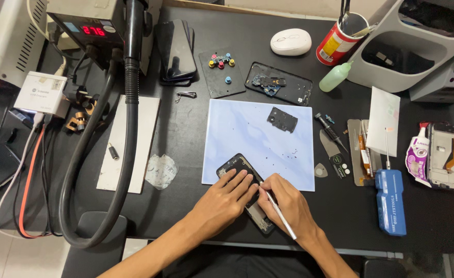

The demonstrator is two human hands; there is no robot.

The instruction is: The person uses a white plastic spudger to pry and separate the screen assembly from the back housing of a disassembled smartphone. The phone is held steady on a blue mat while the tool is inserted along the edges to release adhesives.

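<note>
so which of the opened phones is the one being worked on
The opened phone at the blue mat's near edge, under both hands; the other stripped phone lies untouched near the mouse.

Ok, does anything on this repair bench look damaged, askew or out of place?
Mostly taken apart, not broken. The opened phone under the left hand and right hand lies askew, half off the light blue mat. Tiny loose screws are scattered on that mat. A crumpled clear film lies left of it.

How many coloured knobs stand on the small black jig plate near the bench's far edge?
5 on the black jig plate: a cluster of four at its top, yellow, red, yellow, blue, and one blue knob lower down. Smaller ones may be missed.
</note>
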